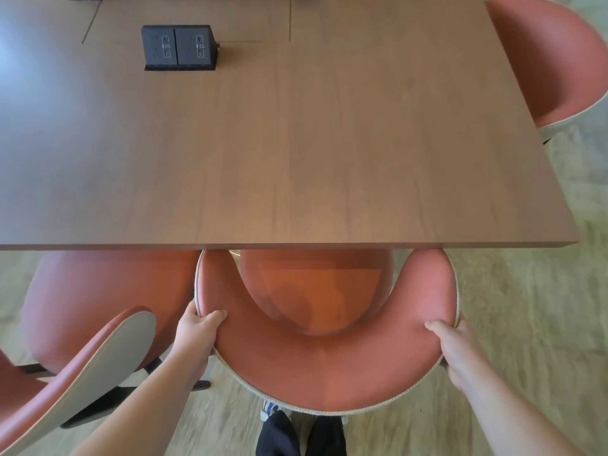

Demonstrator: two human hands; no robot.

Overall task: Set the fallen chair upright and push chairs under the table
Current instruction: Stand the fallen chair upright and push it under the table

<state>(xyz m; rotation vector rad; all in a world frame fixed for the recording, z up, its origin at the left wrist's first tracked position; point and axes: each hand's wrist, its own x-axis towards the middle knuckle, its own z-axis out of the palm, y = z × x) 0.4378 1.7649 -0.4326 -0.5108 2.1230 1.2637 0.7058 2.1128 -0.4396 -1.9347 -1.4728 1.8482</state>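
Note:
A salmon-red tub chair (324,373) with a curved backrest stands upright right in front of me, its seat partly under the near edge of the wooden table (296,179). My left hand (200,334) grips the left side of the backrest, thumb on the inner padding. My right hand (455,350) grips the right side the same way. A second red chair (98,304) stands to the left, its seat at the table edge and its backrest tilted toward me. A third red chair (556,60) sits at the table's right side.
A black pop-up socket box (179,47) stands on the tabletop at the back left. Pale carpet (526,324) lies to the right of the chair. My feet and dark trousers (299,436) are directly behind the chair I hold.

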